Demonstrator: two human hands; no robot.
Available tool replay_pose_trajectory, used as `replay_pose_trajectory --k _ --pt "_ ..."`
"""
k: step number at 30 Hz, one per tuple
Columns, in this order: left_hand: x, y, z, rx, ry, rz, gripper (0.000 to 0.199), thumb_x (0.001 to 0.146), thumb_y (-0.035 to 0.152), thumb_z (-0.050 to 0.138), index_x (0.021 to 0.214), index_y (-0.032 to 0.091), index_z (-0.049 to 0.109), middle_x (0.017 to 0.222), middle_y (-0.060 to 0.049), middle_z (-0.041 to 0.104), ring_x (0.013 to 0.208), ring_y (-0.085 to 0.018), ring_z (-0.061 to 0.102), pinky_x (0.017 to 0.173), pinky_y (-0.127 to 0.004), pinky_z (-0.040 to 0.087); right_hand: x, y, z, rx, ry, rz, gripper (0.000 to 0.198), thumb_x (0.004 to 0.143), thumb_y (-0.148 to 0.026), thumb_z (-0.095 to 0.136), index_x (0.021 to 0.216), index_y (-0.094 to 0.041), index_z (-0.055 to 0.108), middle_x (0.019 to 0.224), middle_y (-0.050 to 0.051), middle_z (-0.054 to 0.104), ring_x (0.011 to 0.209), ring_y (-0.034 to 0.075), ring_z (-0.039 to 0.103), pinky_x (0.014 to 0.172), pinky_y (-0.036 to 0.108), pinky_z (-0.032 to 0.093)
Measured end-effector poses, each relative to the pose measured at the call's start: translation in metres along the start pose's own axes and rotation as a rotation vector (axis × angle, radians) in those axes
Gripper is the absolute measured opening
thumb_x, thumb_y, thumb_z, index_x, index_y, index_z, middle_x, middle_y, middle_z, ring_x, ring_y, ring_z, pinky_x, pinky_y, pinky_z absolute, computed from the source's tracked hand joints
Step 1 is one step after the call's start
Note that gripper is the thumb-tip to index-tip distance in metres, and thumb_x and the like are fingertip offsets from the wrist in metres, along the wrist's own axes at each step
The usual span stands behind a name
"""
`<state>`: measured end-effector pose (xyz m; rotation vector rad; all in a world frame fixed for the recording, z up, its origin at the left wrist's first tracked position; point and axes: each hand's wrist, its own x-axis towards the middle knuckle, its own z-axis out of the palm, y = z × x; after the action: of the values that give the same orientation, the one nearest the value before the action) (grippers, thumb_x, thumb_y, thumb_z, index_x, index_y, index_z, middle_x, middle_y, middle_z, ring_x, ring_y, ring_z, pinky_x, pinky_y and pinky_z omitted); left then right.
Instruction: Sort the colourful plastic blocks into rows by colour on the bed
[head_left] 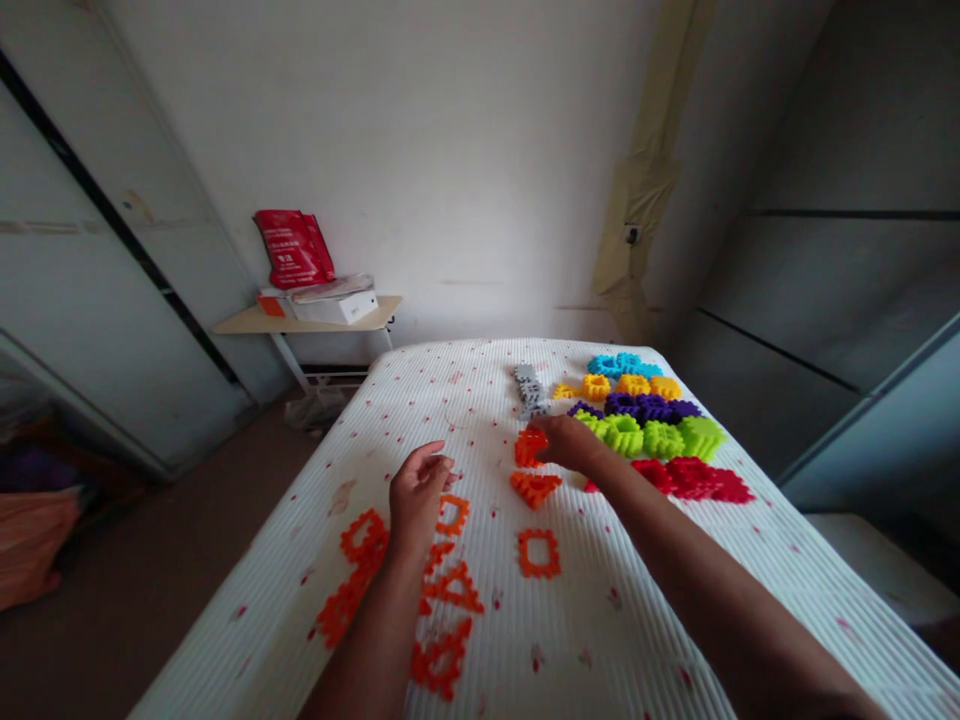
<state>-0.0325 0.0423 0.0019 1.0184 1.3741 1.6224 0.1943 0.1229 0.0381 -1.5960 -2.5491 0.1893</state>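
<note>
My right hand [568, 440] reaches forward, its fingers closed on an orange block [529, 449] built of notched pieces. Just nearer to me is an orange triangular block [535, 488], and below that lies a flat orange square frame [538, 554]. Over the left side of the bed my left hand [418, 490] hovers with loosely bent fingers, apparently holding nothing. Close to it lies another square frame [453, 514]. Orange triangle pieces [456, 588] and more orange pieces [442, 660] are scattered below, some hidden by my left forearm.
Rows of notched blocks stand at the right: blue [619, 365], yellow [634, 385], purple [649, 407], lime green [664, 438] and red [697, 479]. Grey pieces [528, 388] lie farther back. A small table [255, 320] with a red bag [292, 248] is beyond the bed's left edge.
</note>
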Motion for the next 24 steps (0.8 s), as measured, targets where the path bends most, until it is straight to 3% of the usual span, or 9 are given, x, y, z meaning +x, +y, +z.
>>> replay_pose_trajectory --k 9,14,18,20,24 --pt "0.000 0.001 0.000 0.035 0.007 0.011 0.042 0.067 0.037 0.064 0.102 0.015 0.059 0.074 0.000 0.060 0.058 -0.010 0.057 0.057 -0.022 0.046 0.000 0.001 0.001 -0.027 -0.010 -0.015 0.047 0.068 -0.019 0.067 0.115 -0.018 0.060 0.110 0.010 0.066 0.099 0.024 0.062 0.085 0.032 0.047" --pt "0.005 0.006 -0.011 0.449 -0.030 0.081 0.037 0.073 0.035 0.052 0.103 0.016 0.059 0.080 -0.004 0.064 0.068 -0.015 0.060 0.065 -0.026 0.047 0.001 0.000 0.004 -0.041 -0.014 -0.021 0.043 0.067 -0.019 0.067 0.110 -0.020 0.063 0.105 0.009 0.068 0.094 0.024 0.064 0.081 0.033 0.049" --pt "0.007 0.012 -0.024 0.712 -0.155 0.058 0.014 0.059 0.023 0.063 0.072 0.020 0.067 0.066 -0.003 0.064 0.066 -0.018 0.058 0.066 -0.029 0.042 -0.001 -0.001 -0.001 0.010 0.000 -0.019 0.049 0.066 -0.014 0.067 0.115 -0.016 0.060 0.112 0.011 0.064 0.099 0.024 0.062 0.086 0.034 0.047" --pt "0.006 0.014 -0.027 0.828 -0.217 0.054 0.011 0.053 0.020 0.067 0.064 0.021 0.067 0.062 -0.004 0.063 0.064 -0.020 0.057 0.065 -0.031 0.040 -0.005 -0.003 -0.008 0.061 0.058 -0.037 0.050 0.067 -0.012 0.066 0.116 -0.015 0.058 0.115 0.012 0.063 0.102 0.023 0.060 0.089 0.033 0.046" --pt "0.000 0.014 -0.025 0.975 -0.270 0.085 0.021 0.050 0.014 0.067 0.069 0.023 0.069 0.072 -0.006 0.064 0.076 -0.024 0.057 0.071 -0.032 0.037 -0.022 -0.010 -0.026 0.158 0.223 -0.088 0.041 0.071 -0.014 0.063 0.112 -0.015 0.060 0.114 0.010 0.063 0.100 0.021 0.060 0.089 0.032 0.045"
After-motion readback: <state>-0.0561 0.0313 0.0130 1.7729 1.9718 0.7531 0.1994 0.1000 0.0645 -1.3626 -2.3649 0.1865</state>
